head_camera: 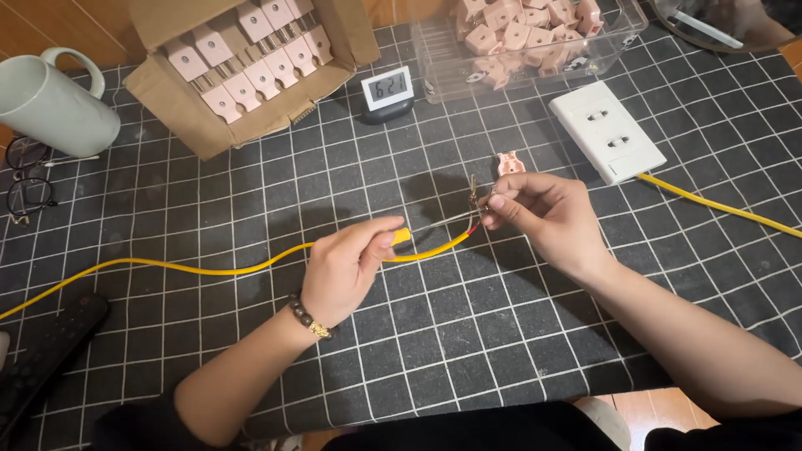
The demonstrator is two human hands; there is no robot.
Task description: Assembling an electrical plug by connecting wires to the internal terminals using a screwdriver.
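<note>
My left hand (pixel 347 263) pinches a yellow cable (pixel 209 269) that runs left across the black grid mat (pixel 468 334). My right hand (pixel 543 213) holds the cable's stripped end between fingertips, where bare wire strands (pixel 474 199) stick up. A single pink plug part (pixel 510 163) lies on the mat just above my right hand. A beaded bracelet sits on my left wrist.
An open cardboard box (pixel 180 108) of pink plugs is at the back left, a clear plastic tray (pixel 434 63) of pink parts at the back right. Between them stands a small digital clock (pixel 388 88). A white wall socket (pixel 606 129) with a yellow lead, a mug (pixel 50 104), glasses (pixel 25 179) and a remote (pixel 42 355) lie around.
</note>
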